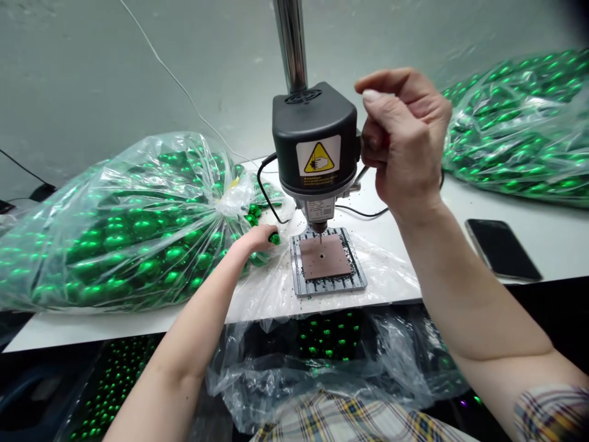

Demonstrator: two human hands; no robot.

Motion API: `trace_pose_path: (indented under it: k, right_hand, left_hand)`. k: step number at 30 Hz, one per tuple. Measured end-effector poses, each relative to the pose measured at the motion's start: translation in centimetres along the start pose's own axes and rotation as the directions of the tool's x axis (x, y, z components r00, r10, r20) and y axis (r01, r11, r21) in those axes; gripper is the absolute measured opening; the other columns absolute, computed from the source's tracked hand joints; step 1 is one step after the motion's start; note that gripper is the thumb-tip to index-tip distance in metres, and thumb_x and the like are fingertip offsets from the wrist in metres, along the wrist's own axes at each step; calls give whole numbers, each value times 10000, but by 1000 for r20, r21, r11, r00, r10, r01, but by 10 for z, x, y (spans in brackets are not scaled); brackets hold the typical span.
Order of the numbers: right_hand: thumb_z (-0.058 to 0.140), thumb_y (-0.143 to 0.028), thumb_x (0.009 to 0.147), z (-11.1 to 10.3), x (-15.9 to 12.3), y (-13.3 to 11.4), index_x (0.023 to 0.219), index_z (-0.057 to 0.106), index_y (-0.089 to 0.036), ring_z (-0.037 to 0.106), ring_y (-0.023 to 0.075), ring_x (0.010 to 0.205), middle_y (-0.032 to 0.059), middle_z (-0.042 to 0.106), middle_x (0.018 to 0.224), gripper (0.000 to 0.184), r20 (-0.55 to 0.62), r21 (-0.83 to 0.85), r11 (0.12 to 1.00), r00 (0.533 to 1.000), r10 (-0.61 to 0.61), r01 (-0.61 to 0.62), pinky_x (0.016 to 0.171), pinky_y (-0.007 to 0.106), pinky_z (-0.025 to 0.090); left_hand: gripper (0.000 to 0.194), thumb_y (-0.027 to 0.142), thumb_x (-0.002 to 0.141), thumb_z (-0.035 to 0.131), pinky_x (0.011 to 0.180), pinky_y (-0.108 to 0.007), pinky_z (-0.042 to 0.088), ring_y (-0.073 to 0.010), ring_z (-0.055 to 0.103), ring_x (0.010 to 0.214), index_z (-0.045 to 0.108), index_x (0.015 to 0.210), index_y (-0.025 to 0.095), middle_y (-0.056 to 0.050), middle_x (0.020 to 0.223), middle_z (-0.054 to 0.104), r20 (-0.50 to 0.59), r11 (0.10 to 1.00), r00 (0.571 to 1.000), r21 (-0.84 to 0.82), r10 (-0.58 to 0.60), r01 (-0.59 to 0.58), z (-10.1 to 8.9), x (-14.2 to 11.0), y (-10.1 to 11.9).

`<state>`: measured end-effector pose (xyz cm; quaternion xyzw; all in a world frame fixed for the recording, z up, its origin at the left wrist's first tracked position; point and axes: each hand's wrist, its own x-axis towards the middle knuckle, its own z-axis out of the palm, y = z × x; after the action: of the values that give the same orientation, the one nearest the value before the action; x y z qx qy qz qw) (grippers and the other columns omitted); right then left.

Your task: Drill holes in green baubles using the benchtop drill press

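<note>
Drill press (315, 138) between two bags of balls (142, 233) (524, 129), phone (504, 248) to its right

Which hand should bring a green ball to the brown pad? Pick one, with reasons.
Left, I judge: the left hand has a green ball at its fingers, low near the brown pad, while the right hand is raised beside the black drill housing.
</note>
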<state>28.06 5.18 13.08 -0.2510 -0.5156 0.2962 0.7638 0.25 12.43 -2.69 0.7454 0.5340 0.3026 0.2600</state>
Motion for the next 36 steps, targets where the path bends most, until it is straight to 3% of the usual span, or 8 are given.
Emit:
trace_pose_path:
  k: [3,6,10,14,20,27,32,36]
  right_hand:
    - [713,-308,817,-1,-1,-1,816,667,-276,270,100,396,-62,345,497,57,-3,-6,1000,1000,9,-9,335,256,175]
    - [707,-288,809,0,-2,-3,798,675,-277,259,103,396,-58,329,493,36,-7,12,1000,1000,18,-18,336,257,159]
    - [702,-264,782,2,-2,-4,779,686,-274,256,112,397,-52,339,489,19,-39,28,1000,999,11,-10,353,276,158]
    - [675,-286,758,1,0,0,772,692,-293,230,113,406,-51,338,483,24,-65,-10,1000,998,1,-2,363,294,163]
    - [725,-340,766,-2,1,1,807,668,-290,226,99,395,-65,351,486,86,10,1,1000,1000,13,-13,352,283,163]
    - [655,-276,805,3,-4,-8,781,652,-273,251,111,403,-53,369,501,24,-16,10,1000,999,28,-28,356,276,172]
    - [642,-244,826,2,-3,-6,775,660,-270,237,109,395,-55,353,501,60,6,20,1000,1000,-18,18,342,280,177]
    - [661,-274,837,-1,0,-2,798,659,-278,266,107,401,-53,367,518,40,22,-15,999,999,-40,40,339,271,235]
  left_hand:
    - [369,214,578,818,870,-351,540,-245,666,879,733,937,223,-42,887,698,-64,997,997,-66,-38,34,-7,-17,15]
    - [493,338,753,734,892,-367,566,-218,682,980,639,1227,237,-69,1114,695,-153,871,975,-487,-162,68,-14,-42,37]
    - [475,427,814,730,920,-415,593,-230,698,1066,600,1243,270,-71,1240,681,72,484,961,-853,-265,198,-3,-78,61]
    - [454,435,747,831,927,-424,593,-261,710,1070,641,1097,217,-90,1168,714,210,314,926,-897,-314,310,22,-99,67]
    - [463,394,693,881,670,-259,532,-202,725,886,637,1012,164,-71,988,738,221,299,904,-892,-367,340,51,-106,59]
    - [518,346,672,916,852,-365,600,-181,720,907,614,1061,185,-29,1003,728,198,208,919,-937,-340,279,57,-98,60]
    - [604,450,649,923,561,-207,503,-134,690,699,610,1088,179,-29,913,722,150,319,924,-909,-352,269,65,-95,57]
    - [583,385,693,886,573,-203,501,-115,679,690,606,1170,203,-26,973,717,129,377,929,-888,-347,264,74,-95,57]
